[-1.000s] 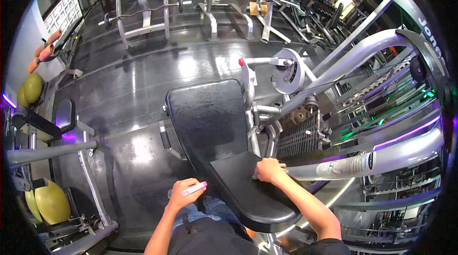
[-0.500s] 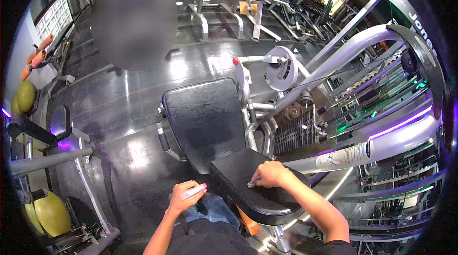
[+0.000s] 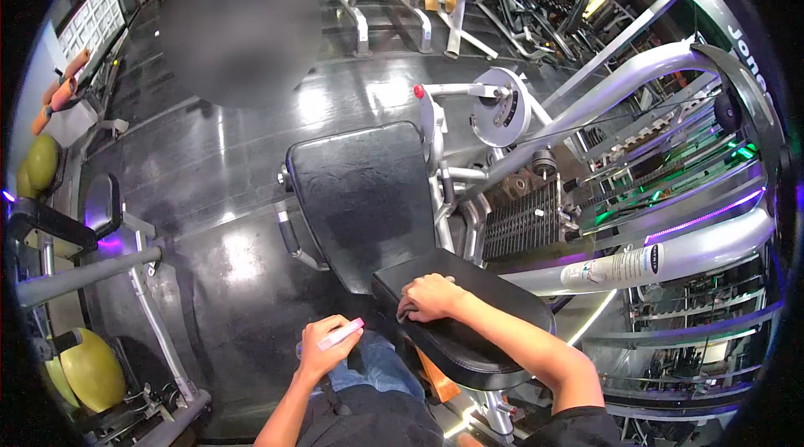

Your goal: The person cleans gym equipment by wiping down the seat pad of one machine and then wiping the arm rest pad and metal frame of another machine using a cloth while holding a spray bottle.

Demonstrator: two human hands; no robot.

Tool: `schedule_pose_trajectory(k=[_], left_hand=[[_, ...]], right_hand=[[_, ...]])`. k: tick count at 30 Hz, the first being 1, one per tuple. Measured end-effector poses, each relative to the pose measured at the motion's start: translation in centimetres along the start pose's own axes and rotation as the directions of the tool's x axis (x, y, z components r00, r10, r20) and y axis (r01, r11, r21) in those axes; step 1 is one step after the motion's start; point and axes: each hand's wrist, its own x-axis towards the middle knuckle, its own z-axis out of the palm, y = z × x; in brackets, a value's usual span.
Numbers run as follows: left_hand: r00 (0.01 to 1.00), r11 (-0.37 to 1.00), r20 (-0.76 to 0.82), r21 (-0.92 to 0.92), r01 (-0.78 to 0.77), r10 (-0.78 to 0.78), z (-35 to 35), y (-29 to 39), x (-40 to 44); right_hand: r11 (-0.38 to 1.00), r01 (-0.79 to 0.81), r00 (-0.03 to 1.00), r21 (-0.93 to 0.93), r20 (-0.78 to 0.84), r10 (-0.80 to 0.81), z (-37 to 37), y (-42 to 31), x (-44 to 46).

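Note:
My right hand point(image 3: 431, 296) is closed and pressed down on the black padded seat point(image 3: 477, 338) of a gym machine, close to the seat's left edge. Beneath its fingertips is a small grey wad point(image 3: 407, 310) that looks like cloth, mostly hidden by the hand. My left hand point(image 3: 316, 345) is wrapped around a slim pale pink-and-white object point(image 3: 340, 334) with a brighter pink end, held above my lap; its exact kind does not show. Behind the seat rises the tilted black backrest point(image 3: 364, 204), untouched by either hand.
A side handle point(image 3: 289, 233) sticks out left of the backrest. To the right are a round silver cam point(image 3: 501, 108), a weight stack point(image 3: 523, 221) and a thick silver frame tube point(image 3: 620, 267). Another machine point(image 3: 151, 313) stands at left, near yellow-green balls point(image 3: 92, 369).
My right hand has slid left across the seat, toward its left edge, with the grey wad under its fingers. The left hand keeps its hold in nearly the same place. The view has shifted slightly.

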Motion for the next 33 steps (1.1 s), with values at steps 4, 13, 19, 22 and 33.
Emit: schedule_pose_trajectory(k=[4, 13, 19, 22, 33], left_hand=[[0.997, 0.997, 0.018, 0.018, 0.073, -0.073, -0.1, -0.2, -1.2], [0.988, 0.981, -0.077, -0.149, 0.124, -0.137, 0.5, -2.6, -1.6], [0.987, 0.992, -0.131, -0.1, 0.081, -0.094, 0.2, -2.2, -1.8], [0.984, 0.989, -0.155, -0.128, 0.071, -0.091, 0.4, -2.7, -2.0], [0.989, 0.988, -0.137, -0.152, 0.028, -0.049, 0.3, -2.9, -2.5]], right_hand=[[0.993, 0.106, 0.993, 0.044, 0.043, -0.108, -3.2, -1.9, -3.0], [0.926, -0.021, 1.0, -0.376, -0.029, 0.011, 0.9, -6.0, 2.3], [0.814, -0.073, 0.99, -0.576, 0.059, 0.131, 2.0, -10.0, 2.9], [0.795, -0.082, 0.979, -0.601, 0.101, 0.177, 1.5, -12.2, -0.2], [0.919, -0.237, 0.966, -0.316, 0.028, 0.259, -3.2, -8.6, -3.3]])
